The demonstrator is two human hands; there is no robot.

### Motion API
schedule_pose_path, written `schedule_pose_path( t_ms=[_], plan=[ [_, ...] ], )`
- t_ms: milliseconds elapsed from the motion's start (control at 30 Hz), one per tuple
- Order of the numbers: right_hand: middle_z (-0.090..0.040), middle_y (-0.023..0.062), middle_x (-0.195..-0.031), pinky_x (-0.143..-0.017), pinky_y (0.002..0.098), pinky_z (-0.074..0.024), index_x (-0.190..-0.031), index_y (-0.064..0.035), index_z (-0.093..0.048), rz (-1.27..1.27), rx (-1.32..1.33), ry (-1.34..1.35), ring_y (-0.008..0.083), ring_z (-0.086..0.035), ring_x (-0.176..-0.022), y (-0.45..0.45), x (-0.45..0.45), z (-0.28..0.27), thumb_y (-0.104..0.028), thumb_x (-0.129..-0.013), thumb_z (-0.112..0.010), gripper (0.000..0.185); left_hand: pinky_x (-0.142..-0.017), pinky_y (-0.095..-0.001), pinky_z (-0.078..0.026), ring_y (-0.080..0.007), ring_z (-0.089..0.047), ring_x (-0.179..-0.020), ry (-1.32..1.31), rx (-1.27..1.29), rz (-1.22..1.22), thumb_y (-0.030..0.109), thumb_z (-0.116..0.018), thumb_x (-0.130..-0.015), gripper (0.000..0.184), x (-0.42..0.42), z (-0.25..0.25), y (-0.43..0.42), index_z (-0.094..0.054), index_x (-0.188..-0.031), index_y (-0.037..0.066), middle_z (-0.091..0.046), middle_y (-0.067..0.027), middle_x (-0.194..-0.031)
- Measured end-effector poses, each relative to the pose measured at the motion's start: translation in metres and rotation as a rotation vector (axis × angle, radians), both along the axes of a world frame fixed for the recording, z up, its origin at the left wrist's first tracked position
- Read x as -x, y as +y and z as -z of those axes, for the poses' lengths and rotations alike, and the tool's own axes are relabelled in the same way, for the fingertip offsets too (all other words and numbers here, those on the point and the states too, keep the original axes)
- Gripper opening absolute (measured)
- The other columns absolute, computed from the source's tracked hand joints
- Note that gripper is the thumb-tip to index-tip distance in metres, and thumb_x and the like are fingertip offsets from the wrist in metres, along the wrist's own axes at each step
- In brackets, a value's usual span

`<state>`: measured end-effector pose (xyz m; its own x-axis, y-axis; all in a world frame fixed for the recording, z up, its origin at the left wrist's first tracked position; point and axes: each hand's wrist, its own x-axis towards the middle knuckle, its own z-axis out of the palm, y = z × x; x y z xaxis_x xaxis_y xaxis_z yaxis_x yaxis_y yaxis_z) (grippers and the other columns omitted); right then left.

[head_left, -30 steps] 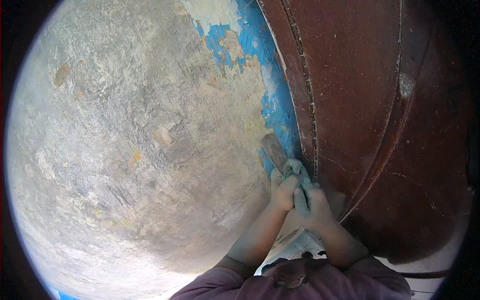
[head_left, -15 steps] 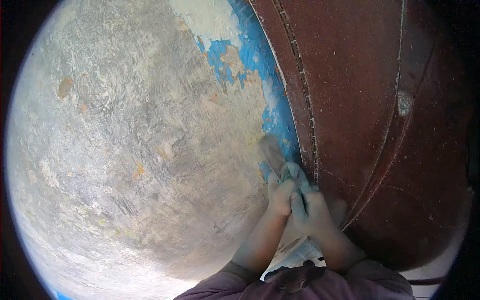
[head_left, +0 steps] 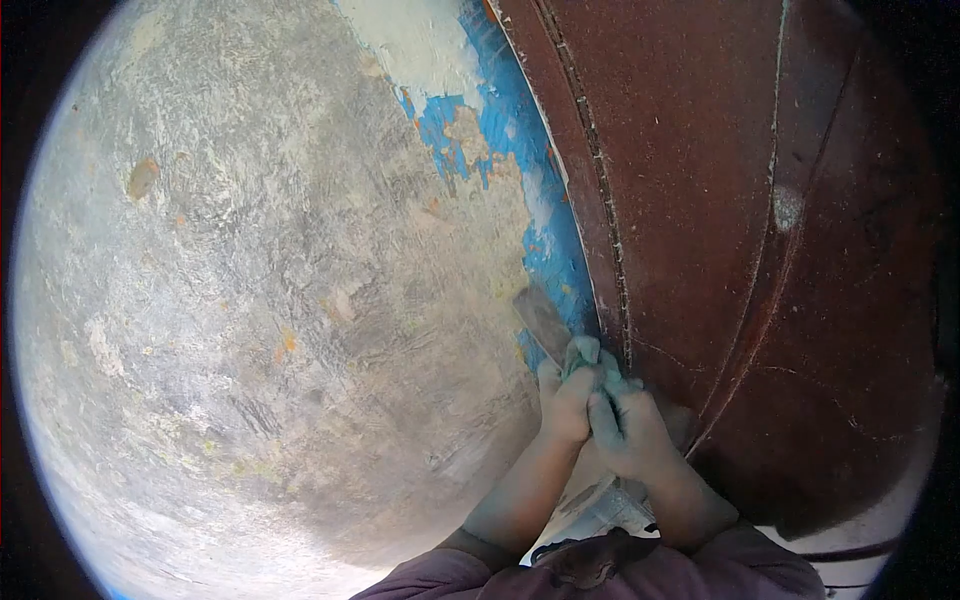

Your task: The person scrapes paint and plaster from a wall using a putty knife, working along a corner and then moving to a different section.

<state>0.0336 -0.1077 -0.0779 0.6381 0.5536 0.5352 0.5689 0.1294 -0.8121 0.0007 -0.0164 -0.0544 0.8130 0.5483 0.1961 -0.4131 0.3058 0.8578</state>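
Both of my hands are wrapped around the handle of a scraper (head_left: 543, 325) with a flat, broad metal blade. My left hand (head_left: 567, 400) grips it close to the blade, and my right hand (head_left: 625, 425) closes on it just to the right. The blade lies at a slant against the wall (head_left: 350, 350), by the border between bare grey plaster and remaining blue paint (head_left: 560, 265). My fingers look dusty and hide the handle.
Right of the blue strip stands a dark red-brown wooden door (head_left: 690, 200) with a grooved frame edge (head_left: 600, 165). Pale, peeling paint (head_left: 420, 50) covers the wall higher up. Below my arms, a whitish object (head_left: 610, 508) shows in part.
The scraper and both hands have shifted slightly down, staying together. The view has also moved a little relative to the wall and door.
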Motion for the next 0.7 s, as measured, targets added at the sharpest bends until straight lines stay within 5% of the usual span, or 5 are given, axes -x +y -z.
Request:
schedule_pose_path(
  t_ms=[700],
  plan=[
    [-0.056,0.0216,-0.070,-0.058,0.0391,-0.0411,-0.080,0.0041,-0.055,0.012,0.020,-0.027,0.0342,-0.057,-0.063,0.001,0.004,0.003,-0.005,-0.084,-0.046,0.014,-0.056,-0.0273,-0.045,-0.0146,-0.052,-0.062,-0.059,0.045,0.023,0.002,-0.047,-0.073,0.010,0.001,0.020,0.005,-0.051,-0.083,0.003,-0.055,-0.0070,-0.074]
  ],
)
